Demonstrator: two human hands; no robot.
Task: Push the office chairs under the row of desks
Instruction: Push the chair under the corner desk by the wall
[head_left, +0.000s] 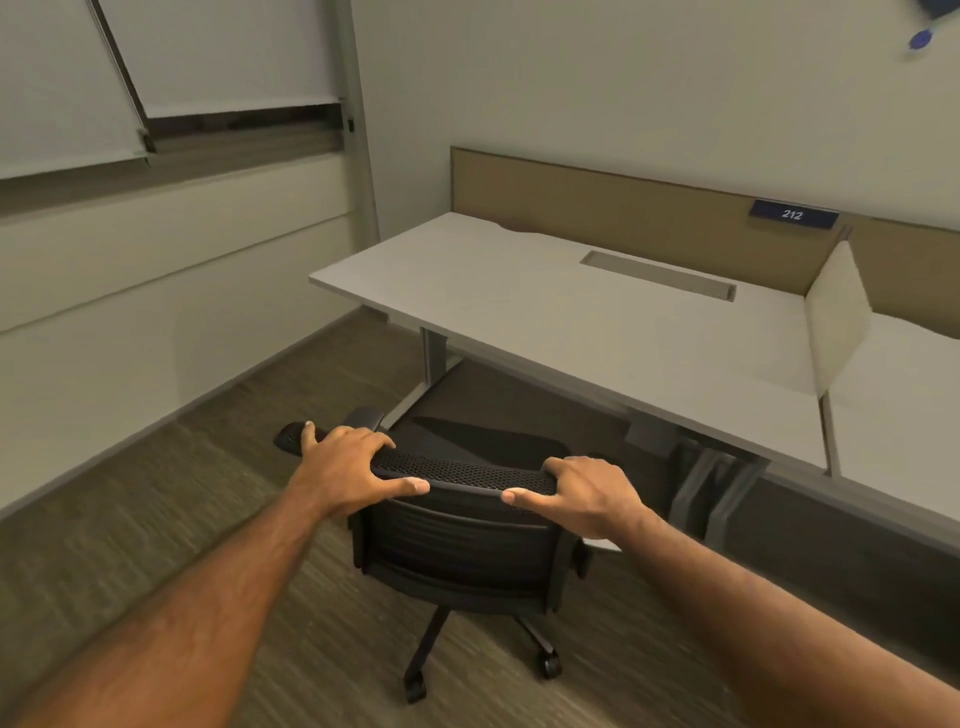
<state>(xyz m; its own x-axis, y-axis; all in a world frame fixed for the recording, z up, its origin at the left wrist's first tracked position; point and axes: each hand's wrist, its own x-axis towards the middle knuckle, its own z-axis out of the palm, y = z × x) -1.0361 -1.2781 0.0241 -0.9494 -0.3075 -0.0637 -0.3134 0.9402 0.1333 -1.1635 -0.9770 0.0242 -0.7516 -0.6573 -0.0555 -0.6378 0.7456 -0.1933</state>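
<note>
I am gripping the top edge of a black office chair with both bare hands, looking down over its backrest toward a desk. My left hand is wrapping the left end of the top rail, fingers curling over the front and thumb lying along the back. My right hand is holding the right end the same way, thumb pointing inward along the rail.

I am judging the chair to be fairly heavy but easy to move, since it is riding on casters over a low, striped carpet. The top rail is feeling like the best place to hold: it is stiff enough to push on, and a hand at each end should be keeping the chair from swivelling. The mesh looks grippy rather than slippery.

The chair is all black, with a perforated mesh top rail, a ribbed backrest, dark armrests and a star base. It is standing on the carpet just in front of the pale grey desk, at its left end, with the seat starting to reach under the desk edge while the backrest and base are standing clear of it. A tan partition is running behind the desk, carrying a blue sign reading 212.
</note>
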